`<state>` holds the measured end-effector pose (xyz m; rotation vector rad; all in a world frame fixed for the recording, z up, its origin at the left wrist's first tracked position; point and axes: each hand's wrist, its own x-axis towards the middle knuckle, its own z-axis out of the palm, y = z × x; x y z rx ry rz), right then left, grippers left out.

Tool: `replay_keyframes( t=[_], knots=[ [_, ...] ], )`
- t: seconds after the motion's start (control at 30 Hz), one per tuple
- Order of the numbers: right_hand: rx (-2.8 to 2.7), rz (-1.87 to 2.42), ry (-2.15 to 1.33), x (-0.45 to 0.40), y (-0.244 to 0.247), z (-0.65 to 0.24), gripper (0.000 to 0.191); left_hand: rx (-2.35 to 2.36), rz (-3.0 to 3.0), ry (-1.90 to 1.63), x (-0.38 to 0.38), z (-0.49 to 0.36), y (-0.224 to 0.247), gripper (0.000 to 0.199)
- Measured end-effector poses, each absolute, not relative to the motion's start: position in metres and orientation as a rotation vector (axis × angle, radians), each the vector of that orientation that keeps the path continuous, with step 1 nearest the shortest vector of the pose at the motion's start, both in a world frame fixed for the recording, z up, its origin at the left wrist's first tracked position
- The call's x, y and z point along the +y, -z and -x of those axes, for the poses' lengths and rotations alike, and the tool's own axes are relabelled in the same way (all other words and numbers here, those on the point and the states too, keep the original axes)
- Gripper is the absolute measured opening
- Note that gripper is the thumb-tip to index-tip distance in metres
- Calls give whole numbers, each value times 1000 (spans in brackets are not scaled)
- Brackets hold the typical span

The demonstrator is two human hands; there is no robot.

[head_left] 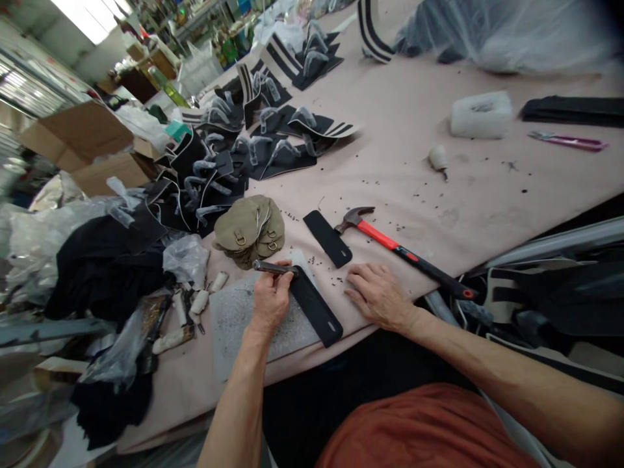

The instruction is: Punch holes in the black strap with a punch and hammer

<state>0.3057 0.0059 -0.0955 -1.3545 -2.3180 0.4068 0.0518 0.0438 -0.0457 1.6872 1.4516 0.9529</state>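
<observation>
My left hand (272, 300) is closed around a metal hole punch (273, 267), which lies tilted over one end of a black strip (316, 307). That strip has a slot near its other end and rests partly on a grey board (238, 325) speckled with black bits. My right hand (379, 294) lies on the cloth with fingers spread, holding nothing. Just beyond it is a claw hammer (409, 253) with a red and black handle. The hammer's head touches or overlaps a second black slotted strip (326, 237).
A folded olive fabric piece (251, 227) sits behind the board. Wrapped tools (197, 305) lie left, near black striped pieces (273, 156) and a cardboard box (92, 146). Farther right are a white block (481, 114), a small bulb-shaped tool (437, 159) and pink-handled snips (570, 141).
</observation>
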Motion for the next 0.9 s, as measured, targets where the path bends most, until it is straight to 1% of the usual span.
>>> replay_keyframes(
  t=[0.23, 0.47, 0.6, 0.67, 0.73, 0.8, 0.83, 0.9],
  knots=[
    [-2323, 1381, -422, 5, 97, -309, 21, 1480, -1910, -897, 45, -48, 53, 16],
    [-2321, 1374, -441, 6, 97, -309, 20, 1521, -1938, -895, 48, -57, 59, 15],
    [-2199, 1355, -472, 10, 86, -320, 19, 1505, -1957, -916, 47, -55, 66, 15],
    [-2151, 1491, -367, 13, 77, -335, 23, 1505, -1958, -947, 45, -52, 70, 15],
    [-2158, 1728, -247, 17, 71, -352, 32, 1511, -1967, -962, 43, -50, 72, 15],
    [-2225, 1961, -237, 21, 67, -368, 38, 1522, -1996, -952, 42, -48, 73, 15],
    [-2266, 2044, -290, 23, 65, -374, 35, 1526, -2015, -945, 41, -48, 73, 16],
    [-2262, 2144, -533, 27, 62, -380, 21, 1525, -2046, -948, 40, -47, 72, 16]
  ],
)
